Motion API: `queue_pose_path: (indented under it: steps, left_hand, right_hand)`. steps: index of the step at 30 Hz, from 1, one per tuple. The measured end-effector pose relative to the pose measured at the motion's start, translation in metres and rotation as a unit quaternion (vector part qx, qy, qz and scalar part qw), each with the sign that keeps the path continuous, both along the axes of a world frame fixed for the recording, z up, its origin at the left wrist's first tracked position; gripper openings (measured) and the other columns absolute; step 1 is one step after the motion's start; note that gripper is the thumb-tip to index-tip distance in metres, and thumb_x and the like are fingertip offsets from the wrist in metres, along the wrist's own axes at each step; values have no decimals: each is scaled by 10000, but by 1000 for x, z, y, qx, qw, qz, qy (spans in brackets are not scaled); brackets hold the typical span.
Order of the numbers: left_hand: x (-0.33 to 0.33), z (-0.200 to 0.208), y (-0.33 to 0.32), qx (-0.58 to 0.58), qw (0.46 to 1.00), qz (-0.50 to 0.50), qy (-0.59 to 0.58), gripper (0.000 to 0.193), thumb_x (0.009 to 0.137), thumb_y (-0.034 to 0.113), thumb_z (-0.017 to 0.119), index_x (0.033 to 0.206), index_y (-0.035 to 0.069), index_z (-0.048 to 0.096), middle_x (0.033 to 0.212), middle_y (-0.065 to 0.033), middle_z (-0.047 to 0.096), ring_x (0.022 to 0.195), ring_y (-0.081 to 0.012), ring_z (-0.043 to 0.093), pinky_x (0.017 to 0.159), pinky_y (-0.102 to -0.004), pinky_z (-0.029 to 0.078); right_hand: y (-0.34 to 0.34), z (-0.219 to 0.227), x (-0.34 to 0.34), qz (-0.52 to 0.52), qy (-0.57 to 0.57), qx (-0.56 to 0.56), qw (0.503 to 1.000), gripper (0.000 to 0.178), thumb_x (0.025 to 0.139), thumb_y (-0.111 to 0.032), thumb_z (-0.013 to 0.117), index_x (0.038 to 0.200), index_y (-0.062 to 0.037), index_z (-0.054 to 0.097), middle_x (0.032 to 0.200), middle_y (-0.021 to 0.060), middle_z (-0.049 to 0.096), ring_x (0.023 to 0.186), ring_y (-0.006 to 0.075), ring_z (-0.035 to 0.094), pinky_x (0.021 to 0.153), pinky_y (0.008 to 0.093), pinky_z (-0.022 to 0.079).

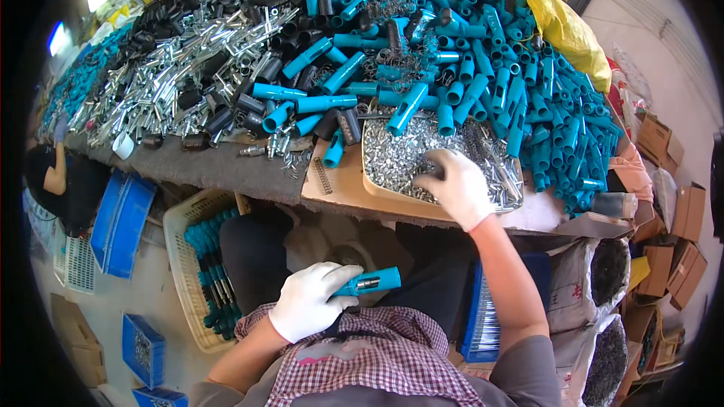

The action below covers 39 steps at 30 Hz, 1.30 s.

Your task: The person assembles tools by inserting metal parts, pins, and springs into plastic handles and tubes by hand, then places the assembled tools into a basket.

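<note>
My left hand (pixel 315 298), in a white glove, is closed round a teal plastic sleeve (pixel 377 280) above my lap. A slot in the sleeve's side shows a metal part inside. Over a shallow tray (pixel 367 173) of small silvery metal pieces (pixel 400 152), my gloved right hand (pixel 456 187) reaches down with fingers curled and thumb apart. Its fingertips are at the pieces; I make out nothing between them. Teal sleeves (pixel 471 94) are heaped just beyond the tray, some overhanging its far edge. A loose spring (pixel 323 175) lies left of the tray on cardboard.
Metal rods and tubes (pixel 188 60) and black sleeves (pixel 219 119) pile up on the left of the table. Below stand a cream basket (pixel 175 249) of teal assemblies, a blue bin (pixel 483 316) of rods, and sacks (pixel 577 279). Other people (pixel 56 181) sit at the left and far side.
</note>
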<state>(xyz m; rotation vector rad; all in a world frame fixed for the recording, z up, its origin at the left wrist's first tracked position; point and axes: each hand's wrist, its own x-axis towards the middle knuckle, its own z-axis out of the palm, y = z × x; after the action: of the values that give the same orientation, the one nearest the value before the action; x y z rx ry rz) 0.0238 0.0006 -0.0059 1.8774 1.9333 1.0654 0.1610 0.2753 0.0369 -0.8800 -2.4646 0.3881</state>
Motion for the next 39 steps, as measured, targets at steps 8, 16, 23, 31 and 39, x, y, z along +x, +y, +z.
queue_pose_path:
  steps: [8, 16, 23, 31, 39]
  left_hand:
    - [-1, 3, -3, 16, 999, 27, -15, 531, 651, 153, 860, 1148, 68, 691, 969, -139, 703, 859, -335, 679, 770, -390, 554]
    - [-13, 15, 0, 18, 999, 35, -22, 513, 673, 159, 854, 1151, 61, 696, 964, -141, 705, 853, -329, 681, 775, -379, 556]
    - [-11, 28, 6, 6, 994, 12, 110, 707, 684, 249, 833, 1318, 54, 589, 838, -110, 677, 752, -289, 664, 675, -376, 530]
    - [-11, 20, 4, -27, 989, -2, 144, 801, 706, 258, 797, 1420, 47, 504, 776, -101, 655, 723, -285, 656, 640, -384, 519]
    - [-11, 18, 9, -6, 989, -12, 150, 786, 696, 241, 803, 1401, 39, 520, 782, -93, 653, 714, -275, 649, 632, -381, 514]
  right_hand:
    - [18, -5, -9, 40, 33, -3, 999, 145, 855, -243, 694, 894, -109, 732, 893, 116, 713, 880, 341, 677, 775, 427, 528]
    - [10, 8, -2, 27, 144, -237, 960, 127, 854, -96, 665, 921, -12, 733, 807, 122, 717, 688, 213, 687, 682, 315, 535]
    - [-87, 4, 3, 220, 70, -378, 896, 97, 788, -56, 743, 840, 20, 713, 787, 52, 699, 712, 118, 639, 669, 267, 514]
    - [-117, -27, 5, 251, 30, -288, 924, 149, 853, -117, 703, 961, -15, 706, 933, 154, 684, 868, 352, 675, 775, 385, 544]
    - [-121, -25, 17, 252, 69, -241, 935, 209, 827, -112, 728, 1015, -23, 708, 1020, 159, 693, 957, 338, 676, 853, 392, 540]
